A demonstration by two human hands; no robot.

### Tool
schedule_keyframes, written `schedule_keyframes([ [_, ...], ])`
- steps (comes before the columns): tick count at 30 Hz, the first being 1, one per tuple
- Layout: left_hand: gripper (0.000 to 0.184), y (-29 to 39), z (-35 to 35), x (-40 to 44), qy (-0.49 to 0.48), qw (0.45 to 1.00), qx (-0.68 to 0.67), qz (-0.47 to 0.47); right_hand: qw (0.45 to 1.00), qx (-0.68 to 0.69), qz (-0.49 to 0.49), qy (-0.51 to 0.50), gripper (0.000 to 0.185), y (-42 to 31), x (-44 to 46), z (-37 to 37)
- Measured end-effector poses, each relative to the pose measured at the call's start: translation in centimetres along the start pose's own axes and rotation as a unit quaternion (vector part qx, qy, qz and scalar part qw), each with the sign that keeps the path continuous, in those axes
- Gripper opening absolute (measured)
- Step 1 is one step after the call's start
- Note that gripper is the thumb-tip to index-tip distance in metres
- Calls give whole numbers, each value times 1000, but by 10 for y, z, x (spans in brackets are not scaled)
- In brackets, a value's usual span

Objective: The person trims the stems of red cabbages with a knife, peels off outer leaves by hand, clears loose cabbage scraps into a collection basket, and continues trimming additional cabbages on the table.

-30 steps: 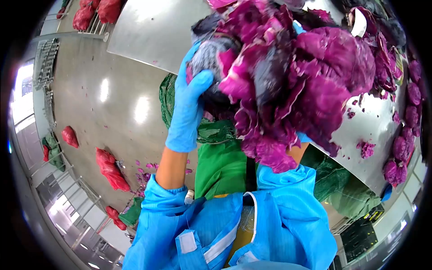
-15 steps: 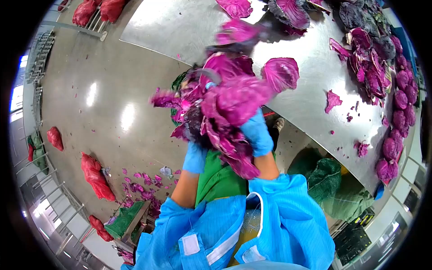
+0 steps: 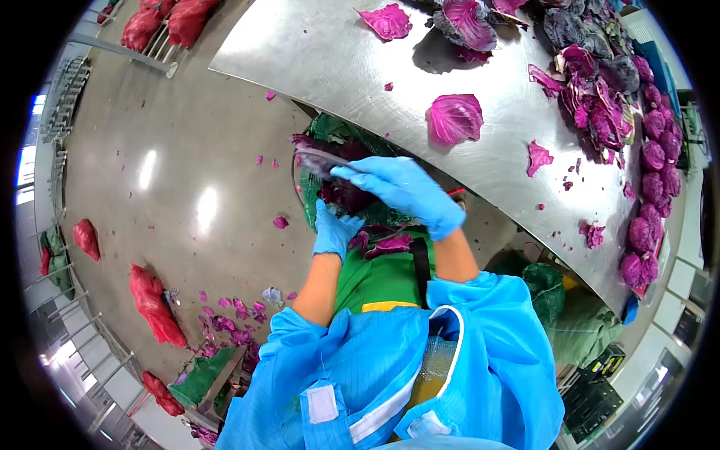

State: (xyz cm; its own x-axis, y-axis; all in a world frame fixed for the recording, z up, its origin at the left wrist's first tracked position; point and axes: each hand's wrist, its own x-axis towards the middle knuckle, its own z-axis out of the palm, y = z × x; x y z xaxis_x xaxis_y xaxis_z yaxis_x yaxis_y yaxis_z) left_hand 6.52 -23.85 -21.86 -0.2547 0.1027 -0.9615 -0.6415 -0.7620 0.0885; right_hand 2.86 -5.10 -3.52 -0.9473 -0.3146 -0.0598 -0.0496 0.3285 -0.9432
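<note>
Grey floor [image 3: 180, 172] fills the left of the frame, and dark curved borders cut off the room all round. A metal table [image 3: 517, 202] slants across the upper right, its far side out of view; purple cabbages [image 3: 654, 154] line its right edge, hard to separate from one another. Near the centre, the right hand [image 3: 412, 193] has its fingers closed on a knife [image 3: 319, 155]; the handle is hidden by the hand, and the blade is blurred. Just below and left, the left hand [image 3: 335, 227] has its fingers apart, gripping nothing visible; whether they touch the green bag [image 3: 324, 126] cannot be told. Dark purple leaves [image 3: 354, 198] lie in that bag, partly covered by the right hand. Where the bag ends beneath the table's edge is unclear. More leaves rest against the green apron [image 3: 371, 281].
</note>
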Motion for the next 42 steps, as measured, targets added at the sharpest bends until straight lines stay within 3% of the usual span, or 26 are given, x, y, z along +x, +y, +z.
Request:
schedule_keyframes([
  [1,89,2,7,-11,39,999,25,19,997,20,69,-6,31,-19,-11,-18],
  [2,86,1,7,-20,-10,991,127,51,981,172,58,62,29,-23,-29,-27],
  [4,79,-3,-1,-44,-110,933,326,110,967,146,80,191,27,-49,-72,-69],
  [5,72,-12,8,-78,-131,869,444,174,955,89,91,267,29,-51,-100,-94],
  [6,70,-21,-11,-60,-238,802,503,218,929,-6,77,363,30,-29,-134,-120],
  [8,72,-35,-10,-92,-265,634,680,256,810,-37,185,555,29,-16,-189,-163],
  [10,71,-49,-2,-86,-278,359,807,378,737,-104,212,633,38,45,-270,-204],
  [12,65,-55,11,-76,-234,308,849,360,655,-218,292,662,38,103,-340,-225],
  [14,53,-52,1,-41,-187,279,890,309,551,-369,438,607,36,141,-374,-229],
  [18,25,-45,-22,-29,-229,441,745,445,511,-330,538,583,34,155,-402,-249],
  [20,24,-42,-6,-63,-175,718,561,372,450,-396,561,571,40,139,-391,-257],
  [21,28,-37,13,-89,-152,649,572,478,405,-506,500,575,52,137,-389,-258],
  [24,49,-31,74,-127,-113,392,539,737,555,-450,234,659,59,144,-359,-265],
  [26,67,-50,143,-160,-46,301,590,748,647,-138,285,693,64,162,-308,-251],
  [28,87,-63,197,-141,-70,311,626,712,625,-389,303,605,68,145,-253,-255],
  [29,89,-69,218,-103,-83,315,601,730,653,-372,273,600,69,155,-220,-259],
  [31,77,-122,284,-114,-80,179,674,712,695,-384,179,582,72,163,-161,-263],
  [32,75,-139,311,-114,-119,174,702,680,702,-409,115,572,73,155,-142,-266],
  [34,72,-143,349,-120,-152,152,586,781,758,-336,30,559,72,117,-153,-316],
  [35,75,-119,357,-120,-79,142,582,797,718,-320,-38,617,67,107,-165,-347],
  [36,78,-77,361,-119,-8,129,575,808,730,-278,-76,619,62,121,-191,-384],
  [38,69,-4,366,-109,199,159,553,793,647,-326,-8,689,48,142,-232,-449],
  [39,66,66,357,-65,170,244,558,775,590,-374,33,715,45,163,-253,-482],
  [40,63,112,349,-26,140,326,560,749,652,-188,64,731,50,177,-261,-510],
  [41,61,105,360,-19,-5,391,550,738,685,8,93,723,57,189,-266,-532],
  [42,59,89,380,-13,-146,450,527,706,720,86,84,683,58,212,-259,-550],
])
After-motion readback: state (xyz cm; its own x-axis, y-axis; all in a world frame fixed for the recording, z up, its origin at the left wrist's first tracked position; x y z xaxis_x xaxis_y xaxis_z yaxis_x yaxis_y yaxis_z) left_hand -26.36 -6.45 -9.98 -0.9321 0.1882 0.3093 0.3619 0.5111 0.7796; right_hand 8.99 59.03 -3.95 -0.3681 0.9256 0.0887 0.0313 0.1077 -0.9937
